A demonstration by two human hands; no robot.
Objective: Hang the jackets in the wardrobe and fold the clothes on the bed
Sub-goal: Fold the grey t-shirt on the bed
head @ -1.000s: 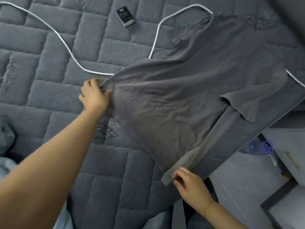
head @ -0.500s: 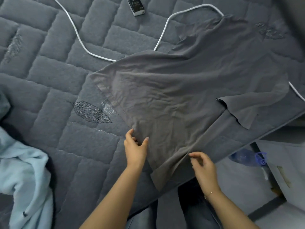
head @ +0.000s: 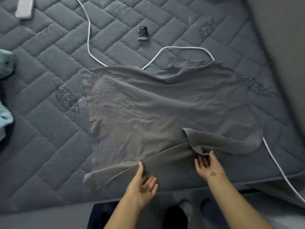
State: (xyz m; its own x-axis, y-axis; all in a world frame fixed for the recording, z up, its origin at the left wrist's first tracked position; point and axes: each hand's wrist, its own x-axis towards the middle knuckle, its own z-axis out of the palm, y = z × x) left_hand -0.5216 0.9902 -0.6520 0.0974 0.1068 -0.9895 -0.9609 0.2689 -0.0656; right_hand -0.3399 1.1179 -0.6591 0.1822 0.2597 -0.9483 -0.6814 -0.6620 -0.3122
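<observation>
A grey T-shirt [head: 148, 109] lies spread on the quilted grey mattress [head: 49, 138], its near long edge folded over into a narrow strip that runs from the lower left corner up toward the sleeve. The left hand [head: 143, 184] sits at the near edge of the shirt, palm turned inward with fingers loosely spread and grasping nothing; its longest fingertip touches the fold line of that strip. The right hand [head: 208, 166] is to the right of the left one, also released, palm up with fingers extended, and its fingertips reach the hanging corner of the short sleeve [head: 222, 141], which lies flipped over just beyond it. A white cable [head: 90, 40] snakes across the mattress well beyond both hands, passes under the far edge of the shirt and reappears to the right of the right hand, trailing off the mattress edge. A small black box [head: 142, 33] rests far beyond the hands, past the shirt. Light blue fabric [head: 5, 116] is bunched well to the left of the left hand, and a pale flat object [head: 24, 7] lies at the far left corner.
</observation>
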